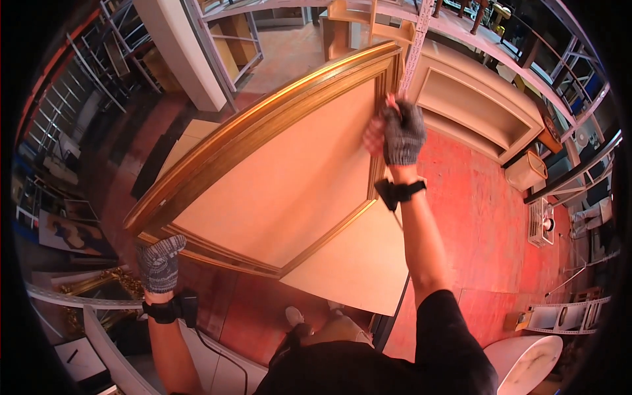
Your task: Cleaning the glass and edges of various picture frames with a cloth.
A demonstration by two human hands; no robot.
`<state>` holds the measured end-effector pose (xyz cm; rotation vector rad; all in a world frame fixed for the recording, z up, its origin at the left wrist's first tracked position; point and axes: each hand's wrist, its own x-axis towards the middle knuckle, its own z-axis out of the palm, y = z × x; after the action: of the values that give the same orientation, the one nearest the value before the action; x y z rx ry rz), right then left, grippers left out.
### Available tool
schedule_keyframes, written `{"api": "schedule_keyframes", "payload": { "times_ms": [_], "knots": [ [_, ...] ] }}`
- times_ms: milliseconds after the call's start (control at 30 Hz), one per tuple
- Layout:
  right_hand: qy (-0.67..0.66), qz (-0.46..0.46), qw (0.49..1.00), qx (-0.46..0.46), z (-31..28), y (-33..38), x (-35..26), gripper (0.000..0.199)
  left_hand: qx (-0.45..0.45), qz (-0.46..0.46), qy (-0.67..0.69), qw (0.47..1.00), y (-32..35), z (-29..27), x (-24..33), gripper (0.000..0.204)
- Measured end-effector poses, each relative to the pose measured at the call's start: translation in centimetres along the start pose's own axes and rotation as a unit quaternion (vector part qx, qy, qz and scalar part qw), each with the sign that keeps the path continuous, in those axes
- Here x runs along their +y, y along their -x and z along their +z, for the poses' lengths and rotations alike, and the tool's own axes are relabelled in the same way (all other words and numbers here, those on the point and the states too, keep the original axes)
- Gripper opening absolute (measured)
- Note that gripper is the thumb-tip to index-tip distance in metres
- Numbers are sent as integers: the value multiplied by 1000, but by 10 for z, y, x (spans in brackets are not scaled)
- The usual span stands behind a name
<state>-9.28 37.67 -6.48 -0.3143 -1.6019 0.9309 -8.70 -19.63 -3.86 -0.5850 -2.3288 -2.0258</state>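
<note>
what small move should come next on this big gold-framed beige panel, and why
Perhaps draw the blurred pinkish checked cloth along the right side of the gold-framed beige panel: the grey-gloved right hand seems to hold it there, while the grey-gloved left hand is at the panel's lower-left corner.
</note>
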Motion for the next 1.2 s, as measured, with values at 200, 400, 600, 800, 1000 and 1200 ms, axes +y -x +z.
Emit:
{"api": "schedule_keyframes", "payload": {
  "times_ms": [200, 400, 600, 800, 1000, 1200],
  "knots": [
    [0, 214, 977, 20, -29, 157, 116, 12, -14, 9, 76, 997, 13, -18, -2, 28],
    [107, 235, 966, -26, -52, 246, 205, 7, 37, 48, -161, 985, 11, -49, -10, 27],
    [28, 437, 898, -45, -71, 277, 257, 20, 56, 44, -237, 969, 15, -49, -3, 25],
    [236, 310, 893, -225, -54, 363, 148, 27, 45, 15, -105, 993, 20, -44, 2, 21],
    [207, 327, 882, -270, -48, 376, 96, 22, 56, 55, -286, 955, 3, -45, 3, 28],
    [245, 331, 902, -131, -52, 257, 178, 25, 31, 114, -490, 864, 6, -34, 12, 31]
  ]
}}
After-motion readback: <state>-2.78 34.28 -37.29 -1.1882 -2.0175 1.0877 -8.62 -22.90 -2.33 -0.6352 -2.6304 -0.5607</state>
